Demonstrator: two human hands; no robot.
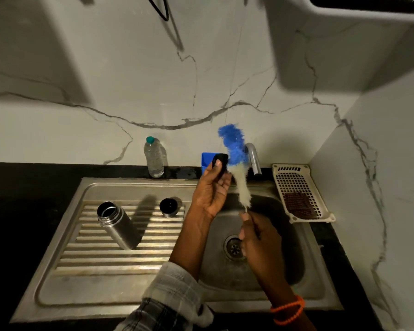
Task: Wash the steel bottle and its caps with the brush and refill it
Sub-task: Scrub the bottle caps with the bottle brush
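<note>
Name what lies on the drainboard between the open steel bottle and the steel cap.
Nothing: in the head view, only bare ribbed drainboard and a shadow lie between the steel bottle and the steel cap.

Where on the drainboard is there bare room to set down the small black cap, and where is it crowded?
Free: the near ridges of the drainboard, in front of the steel bottle, and the flat steel margin below them. A smaller gap lies between the bottle and the steel cap. Crowded: over the basin, where the left hand holds the black cap and the right hand the brush.
</note>
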